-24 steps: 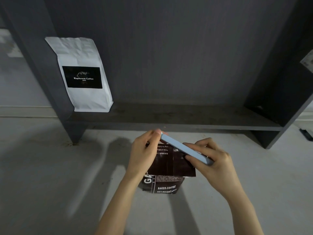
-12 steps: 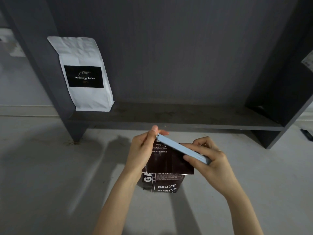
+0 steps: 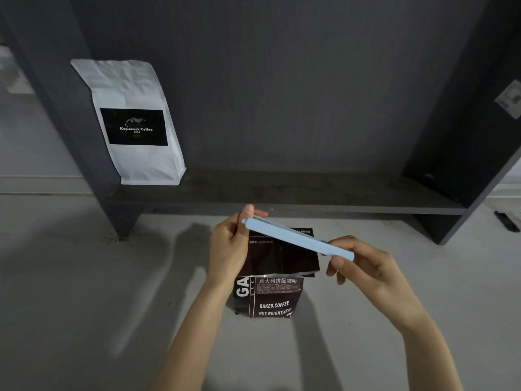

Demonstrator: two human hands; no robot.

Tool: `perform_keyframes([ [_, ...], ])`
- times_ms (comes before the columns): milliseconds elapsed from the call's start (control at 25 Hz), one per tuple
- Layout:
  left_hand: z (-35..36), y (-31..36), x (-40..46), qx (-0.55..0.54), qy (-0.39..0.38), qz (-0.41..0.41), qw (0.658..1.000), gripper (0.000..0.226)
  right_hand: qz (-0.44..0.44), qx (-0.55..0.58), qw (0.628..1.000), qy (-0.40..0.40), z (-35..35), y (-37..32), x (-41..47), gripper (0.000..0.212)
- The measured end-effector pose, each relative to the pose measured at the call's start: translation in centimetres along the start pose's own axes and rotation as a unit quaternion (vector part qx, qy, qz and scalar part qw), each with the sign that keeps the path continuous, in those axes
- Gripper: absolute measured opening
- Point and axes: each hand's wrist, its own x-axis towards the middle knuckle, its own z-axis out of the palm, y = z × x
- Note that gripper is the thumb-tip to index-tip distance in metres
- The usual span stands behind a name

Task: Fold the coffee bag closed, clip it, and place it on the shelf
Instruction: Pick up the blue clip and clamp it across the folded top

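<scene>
A pale concrete floor (image 3: 84, 292) runs under a dark grey shelf (image 3: 282, 193), where a white coffee bag (image 3: 135, 122) stands at the left end against the upright. Since a second ago the blue clip (image 3: 296, 238) has tilted flatter and slid further along the fold. The dark coffee bag (image 3: 270, 294) stands on the floor below the shelf, its folded top pinched in the left hand's (image 3: 228, 249) grip, while the right hand's (image 3: 363, 263) grip pinches the clip's right end.

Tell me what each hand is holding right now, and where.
Both hold the clip: left hand pinches its far-left end over the bag top; right hand grips its right end.
</scene>
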Motion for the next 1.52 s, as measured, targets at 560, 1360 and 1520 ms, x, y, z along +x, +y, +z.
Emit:
perform_keyframes([
  [560,-2.9,-2.0,-1.5,-0.043,-0.124,0.008,0.991,0.019,0.007,-0.003,0.987,0.164,-0.1,1.6,0.6,0.017],
  [1360,-3.7,-3.1,-1.7,-0.023,-0.138,-0.031,0.990,0.017,0.023,0.011,0.996,0.081,3.1,2.3,2.7,0.028],
  [1520,-3.6,-3.3,-1.6,-0.028,-0.136,-0.030,0.990,0.017,0.023,0.015,0.995,0.098,3.5,2.5,2.7,0.031],
])
